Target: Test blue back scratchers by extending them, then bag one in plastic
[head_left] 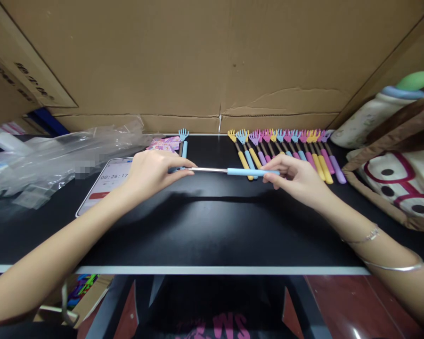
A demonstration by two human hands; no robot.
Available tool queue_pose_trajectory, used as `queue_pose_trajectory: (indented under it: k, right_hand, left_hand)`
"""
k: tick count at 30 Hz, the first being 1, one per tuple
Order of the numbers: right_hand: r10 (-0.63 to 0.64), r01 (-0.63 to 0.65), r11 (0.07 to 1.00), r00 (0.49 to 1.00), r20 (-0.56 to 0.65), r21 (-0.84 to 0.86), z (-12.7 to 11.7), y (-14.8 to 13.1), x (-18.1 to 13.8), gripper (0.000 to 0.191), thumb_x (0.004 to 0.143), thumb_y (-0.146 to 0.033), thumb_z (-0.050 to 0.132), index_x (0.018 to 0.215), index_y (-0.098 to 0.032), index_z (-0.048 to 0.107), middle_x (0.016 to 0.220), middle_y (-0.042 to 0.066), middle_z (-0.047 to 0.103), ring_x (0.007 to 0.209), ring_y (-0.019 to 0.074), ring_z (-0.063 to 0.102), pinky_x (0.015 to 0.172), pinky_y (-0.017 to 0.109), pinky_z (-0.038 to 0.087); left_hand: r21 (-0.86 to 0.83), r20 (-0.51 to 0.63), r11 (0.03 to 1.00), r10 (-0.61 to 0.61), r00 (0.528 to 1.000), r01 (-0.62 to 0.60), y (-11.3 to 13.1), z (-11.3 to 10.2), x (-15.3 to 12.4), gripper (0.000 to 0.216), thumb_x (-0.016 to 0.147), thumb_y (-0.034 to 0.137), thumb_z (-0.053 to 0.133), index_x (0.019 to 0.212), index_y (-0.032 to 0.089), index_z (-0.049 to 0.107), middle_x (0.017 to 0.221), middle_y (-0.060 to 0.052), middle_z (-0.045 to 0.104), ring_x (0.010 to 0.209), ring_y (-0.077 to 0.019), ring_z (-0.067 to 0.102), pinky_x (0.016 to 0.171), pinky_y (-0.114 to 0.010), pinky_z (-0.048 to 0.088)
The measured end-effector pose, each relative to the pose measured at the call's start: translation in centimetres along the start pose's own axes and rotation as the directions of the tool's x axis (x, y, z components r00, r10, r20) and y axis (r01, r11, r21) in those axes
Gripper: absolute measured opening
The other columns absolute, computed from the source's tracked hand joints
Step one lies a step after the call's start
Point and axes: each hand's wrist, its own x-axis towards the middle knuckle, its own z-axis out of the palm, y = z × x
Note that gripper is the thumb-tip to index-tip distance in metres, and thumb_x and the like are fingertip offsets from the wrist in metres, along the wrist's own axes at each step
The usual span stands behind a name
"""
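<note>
A back scratcher with a light blue handle and a thin metal rod is held level above the black tabletop. My left hand pinches its head end, and the fingers mostly cover the blue claw. At the other side, the fingertips of my right hand are closed on the end of the blue handle. Behind my right hand lies a row of several back scratchers in yellow, blue, pink and purple, claws pointing away. One more blue back scratcher lies beyond my left hand.
A phone showing a timer lies left, partly under my left forearm. Clear plastic bags spread beside it, near pink printed packets. A bottle and a fabric bag stand right. Cardboard walls the back.
</note>
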Motion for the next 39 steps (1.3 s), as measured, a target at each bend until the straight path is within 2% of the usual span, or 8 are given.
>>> queue_pose_trajectory:
  k: [5, 11, 15, 23, 31, 35, 39]
  right_hand:
    - [0.066, -0.066, 0.99, 0.998, 0.006, 0.122, 0.6, 0.3, 0.2, 0.04, 0.076, -0.054, 0.072, 0.085, -0.017, 0.059, 0.067, 0.003, 0.066, 0.044, 0.0077, 0.05, 0.041, 0.023, 0.043]
    - [0.112, -0.115, 0.98, 0.993, 0.027, 0.164, 0.7, 0.5, 0.0, 0.035, 0.079, -0.048, 0.071, 0.085, -0.017, 0.056, 0.067, 0.001, 0.066, 0.034, 0.005, 0.046, 0.033, 0.02, 0.035]
    - [0.148, -0.157, 0.971, 0.987, 0.06, 0.183, 0.7, 0.5, -0.1, 0.037, 0.08, -0.05, 0.07, 0.086, -0.016, 0.055, 0.067, 0.0, 0.066, 0.031, 0.0047, 0.045, 0.031, 0.02, 0.031]
    - [0.181, -0.213, 0.946, 0.972, 0.148, 0.245, 0.6, 0.5, -0.2, 0.043, 0.082, -0.058, 0.065, 0.084, -0.017, 0.05, 0.06, -0.002, 0.062, 0.031, 0.0062, 0.047, 0.031, 0.019, 0.032]
    - [0.208, -0.274, 0.925, 0.945, 0.252, 0.263, 0.8, 0.5, -0.3, 0.045, 0.084, -0.062, 0.06, 0.083, -0.021, 0.043, 0.052, -0.007, 0.056, 0.028, 0.0071, 0.043, 0.03, 0.02, 0.027]
    - [0.192, -0.255, 0.935, 0.948, 0.253, 0.246, 0.9, 0.7, -0.2, 0.043, 0.086, -0.062, 0.057, 0.083, -0.021, 0.043, 0.049, -0.009, 0.05, 0.028, 0.0061, 0.038, 0.031, 0.02, 0.023]
    - [0.107, -0.124, 0.984, 0.985, 0.138, 0.125, 0.8, 0.5, -0.1, 0.039, 0.091, -0.059, 0.051, 0.084, -0.021, 0.047, 0.048, -0.009, 0.044, 0.032, 0.0063, 0.034, 0.035, 0.022, 0.023]
  left_hand:
    - [0.011, -0.005, 1.0, 0.02, 1.0, -0.02, 0.1, 0.3, -0.1, 0.029, 0.093, 0.049, 0.054, 0.095, 0.033, 0.077, 0.088, 0.0, 0.077, 0.08, -0.0184, 0.071, 0.058, -0.025, 0.039]
    - [0.008, 0.006, 0.999, 0.038, 0.999, -0.038, 0.3, 0.3, -0.2, 0.031, 0.094, 0.05, 0.051, 0.096, 0.032, 0.077, 0.089, 0.0, 0.077, 0.08, -0.0185, 0.071, 0.059, -0.026, 0.04]
    - [0.003, 0.012, 0.999, 0.043, 0.999, -0.043, 0.3, 0.2, -0.2, 0.034, 0.094, 0.051, 0.049, 0.096, 0.032, 0.077, 0.089, 0.0, 0.077, 0.081, -0.0189, 0.072, 0.059, -0.026, 0.04]
    - [-0.002, -0.011, 0.993, 0.118, 0.993, -0.118, 0.6, 0.9, -0.5, 0.031, 0.095, 0.047, 0.051, 0.095, 0.03, 0.078, 0.084, -0.002, 0.077, 0.073, -0.0176, 0.071, 0.055, -0.025, 0.036]
    - [-0.009, 0.014, 0.996, 0.094, 0.995, -0.094, 0.9, 0.7, -0.5, 0.035, 0.095, 0.049, 0.048, 0.096, 0.03, 0.077, 0.085, -0.003, 0.077, 0.074, -0.0183, 0.07, 0.053, -0.026, 0.034]
    - [-0.013, 0.03, 0.994, 0.107, 0.994, -0.107, 1.0, 0.6, -0.5, 0.035, 0.095, 0.048, 0.047, 0.096, 0.03, 0.077, 0.086, -0.003, 0.077, 0.076, -0.0188, 0.071, 0.055, -0.026, 0.036]
    - [-0.015, 0.064, 0.995, 0.099, 0.993, -0.098, 1.1, 0.5, -0.3, 0.032, 0.095, 0.046, 0.048, 0.099, 0.03, 0.076, 0.091, -0.002, 0.077, 0.079, -0.019, 0.071, 0.058, -0.025, 0.038]
